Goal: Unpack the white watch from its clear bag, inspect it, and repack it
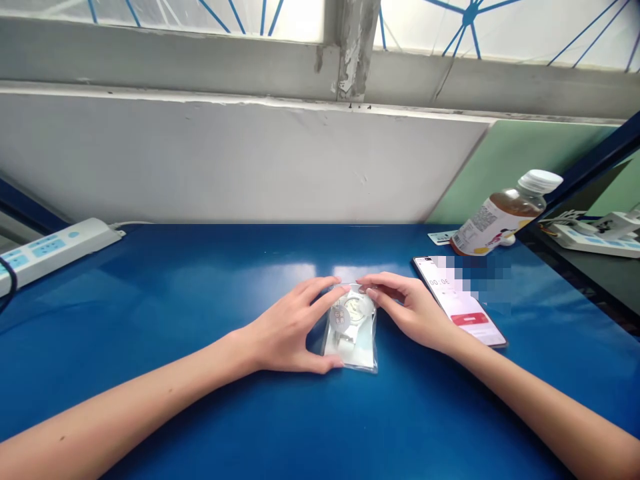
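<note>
A clear plastic bag (367, 357) lies on the blue table, in front of me. Inside it is a white wristwatch (355, 308) with a round dial, and a round label with printed characters covers part of the bag. My left hand (293, 327) spans the bag's left side, thumb on the lower left corner and fingertips on the top edge. At the upper right corner, my right hand (413, 310) pinches the bag's top edge between thumb and fingers. The fingertips hide part of that edge.
Right of the bag lies a phone (467, 320) showing a timer, partly pixelated. Behind it stand a drink bottle (495, 220) and a small card (440, 238). Power strips sit at the left (60, 247) and far right (600, 240). A wall (225, 160) closes the table's back.
</note>
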Available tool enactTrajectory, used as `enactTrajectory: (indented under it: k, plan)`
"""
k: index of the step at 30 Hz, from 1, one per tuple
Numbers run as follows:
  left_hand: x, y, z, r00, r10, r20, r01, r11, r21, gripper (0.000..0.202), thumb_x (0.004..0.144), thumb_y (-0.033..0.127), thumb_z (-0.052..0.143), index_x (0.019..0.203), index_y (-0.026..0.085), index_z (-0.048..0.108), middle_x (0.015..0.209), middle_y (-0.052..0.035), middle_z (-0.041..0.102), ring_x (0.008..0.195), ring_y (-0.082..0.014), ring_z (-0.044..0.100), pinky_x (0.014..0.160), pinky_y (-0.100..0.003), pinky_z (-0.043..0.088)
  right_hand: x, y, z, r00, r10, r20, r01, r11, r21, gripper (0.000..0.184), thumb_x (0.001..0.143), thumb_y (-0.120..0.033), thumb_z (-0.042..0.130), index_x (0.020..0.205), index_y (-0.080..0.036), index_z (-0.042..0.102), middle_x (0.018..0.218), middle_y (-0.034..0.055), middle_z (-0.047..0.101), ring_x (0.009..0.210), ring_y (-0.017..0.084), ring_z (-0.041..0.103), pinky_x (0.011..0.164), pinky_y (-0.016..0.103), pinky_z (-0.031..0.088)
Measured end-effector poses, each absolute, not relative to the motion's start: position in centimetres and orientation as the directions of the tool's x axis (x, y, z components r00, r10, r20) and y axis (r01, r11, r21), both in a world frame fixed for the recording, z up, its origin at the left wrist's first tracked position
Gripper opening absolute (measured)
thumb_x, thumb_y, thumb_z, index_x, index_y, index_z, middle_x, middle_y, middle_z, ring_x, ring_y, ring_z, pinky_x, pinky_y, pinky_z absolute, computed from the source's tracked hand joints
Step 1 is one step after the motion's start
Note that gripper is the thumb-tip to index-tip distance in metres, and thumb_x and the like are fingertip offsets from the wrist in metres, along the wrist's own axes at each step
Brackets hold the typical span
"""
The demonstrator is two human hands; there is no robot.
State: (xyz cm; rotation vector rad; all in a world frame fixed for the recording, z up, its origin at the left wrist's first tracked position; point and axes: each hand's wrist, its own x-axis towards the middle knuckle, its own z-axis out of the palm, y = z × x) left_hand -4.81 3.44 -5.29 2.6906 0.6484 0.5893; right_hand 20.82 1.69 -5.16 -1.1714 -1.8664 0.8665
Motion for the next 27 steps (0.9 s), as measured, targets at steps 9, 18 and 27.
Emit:
enactTrajectory:
  k: [9,18,27]
  plan:
    - [-4.6,3.7,-5.5,0.752,0.629,0.194,0.515,-0.746,0.422,0.078,0.084,0.05,0.07,0.148,0.017,0.038,0.152,-0.021,0.037,0.142,-0.0399,0.034,0.112,-0.057,0.038,22.0,1.1,-4.3,-0.707,0.693,0.139,0.632,0.708,-0.314,0.095,0.086,-0.061,0.062,0.158,-0.015,0.02,0.161,0.02,0.029,0.148,0.037,0.027,0.113,0.056,0.039]
    - [-5.1,4.5,-4.8,0.817,0.557,0.149,0.487,-0.805,0.338,0.081,0.086,0.054,0.065,0.151,0.017,0.034,0.154,-0.019,0.039,0.142,-0.0376,0.036,0.113,-0.054,0.036,22.6,1.6,-4.6,-0.687,0.723,0.078,0.677,0.675,-0.294,0.101,0.084,-0.069,0.059,0.159,-0.014,0.019,0.161,0.0212,0.03,0.148,0.037,0.029,0.114,0.056,0.038]
    - [-5.1,4.5,-5.0,0.819,0.556,0.143,0.495,-0.81,0.315,0.076,0.09,0.052,0.06,0.152,0.017,0.032,0.157,-0.0187,0.034,0.144,-0.0371,0.034,0.114,-0.054,0.035,22.4,1.8,-4.5,-0.695,0.713,0.089,0.672,0.689,-0.274,0.094,0.088,-0.066,0.055,0.157,-0.011,0.023,0.159,0.0219,0.032,0.147,0.036,0.031,0.113,0.055,0.039]
